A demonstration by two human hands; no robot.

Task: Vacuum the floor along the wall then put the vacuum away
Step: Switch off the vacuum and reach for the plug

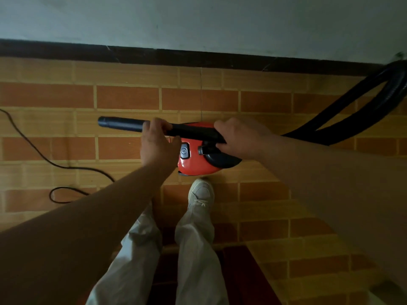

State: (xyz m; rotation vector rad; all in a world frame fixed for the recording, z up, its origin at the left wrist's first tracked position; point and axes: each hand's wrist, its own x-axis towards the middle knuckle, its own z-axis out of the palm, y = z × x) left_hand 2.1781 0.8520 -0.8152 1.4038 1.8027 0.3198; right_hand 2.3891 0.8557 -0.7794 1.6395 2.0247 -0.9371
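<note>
A small red vacuum body (193, 165) sits on the tiled floor just ahead of my shoe. Across and above it runs a black rigid tube (123, 124), lying level with its open end pointing left. My left hand (157, 144) grips the tube near its middle. My right hand (240, 135) grips the tube's right end, where the black ribbed hose (352, 108) joins. The hose loops away to the right and up toward the wall.
A pale wall (198, 20) with a dark skirting board (176, 57) runs along the top. A thin black power cord (33, 148) curls over the floor at left. My legs and white shoe (201, 192) stand behind the vacuum.
</note>
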